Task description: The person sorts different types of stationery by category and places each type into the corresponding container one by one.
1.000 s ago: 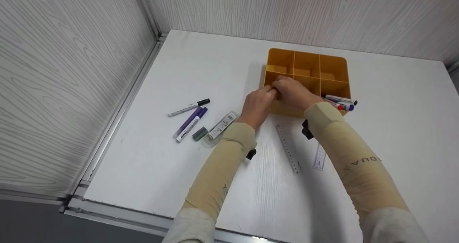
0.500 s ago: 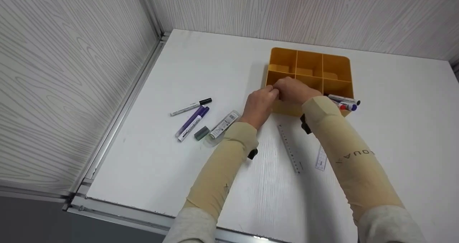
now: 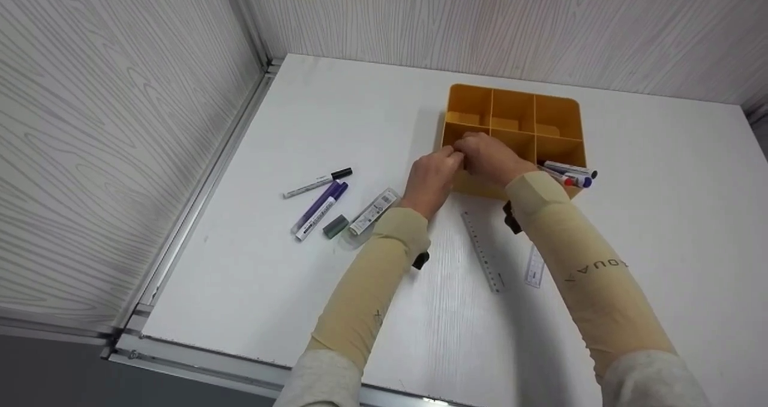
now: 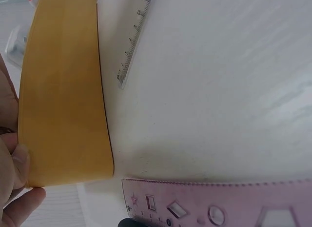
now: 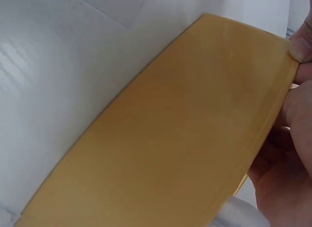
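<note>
- Left hand [image 3: 431,177]: touching near-left rim corner of orange organizer [image 3: 477,185]; can't tell if grasping
- Right hand [image 3: 492,156]: just beside it, at near-left compartment; grip hidden
- Organizer: on white table [image 3: 360,113], markers [image 3: 567,168] in near-right compartment

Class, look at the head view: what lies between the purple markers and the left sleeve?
The head view shows a dark green piece nearer the markers, then a clear labelled case nearer the left sleeve.
</note>
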